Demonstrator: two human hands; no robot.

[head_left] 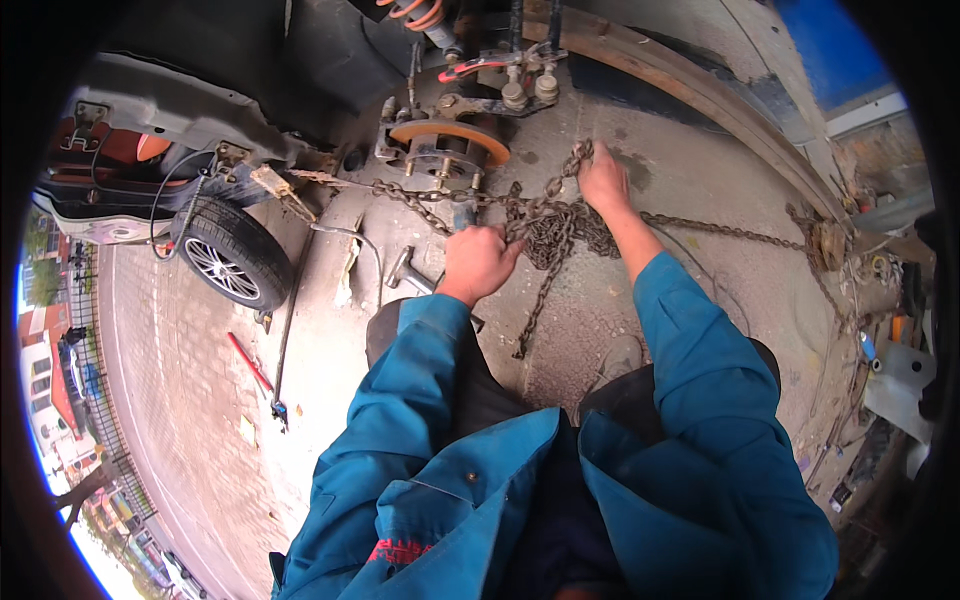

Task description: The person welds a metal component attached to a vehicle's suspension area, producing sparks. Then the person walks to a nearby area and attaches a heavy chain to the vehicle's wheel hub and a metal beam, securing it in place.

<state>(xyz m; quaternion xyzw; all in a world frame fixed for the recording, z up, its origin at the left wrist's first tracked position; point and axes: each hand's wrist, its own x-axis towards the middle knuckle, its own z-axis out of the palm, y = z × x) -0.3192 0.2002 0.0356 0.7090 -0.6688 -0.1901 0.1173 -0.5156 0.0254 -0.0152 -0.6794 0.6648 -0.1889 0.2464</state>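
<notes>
The head view looks steeply down from above the wearer's blue jacket, facing forward (straight edges bow toward its dark round rim), with the left hand and right hand near, around mid-frame.

A rusty brown steel-link chain bars the way from left to right, heaped beside the bare left hand. Far left, a rust-orange round metal brake disc blocks reach; grey concrete floor lies open near right.

L fingers & R fingers gripping rusty chain nr brake disc.
</notes>
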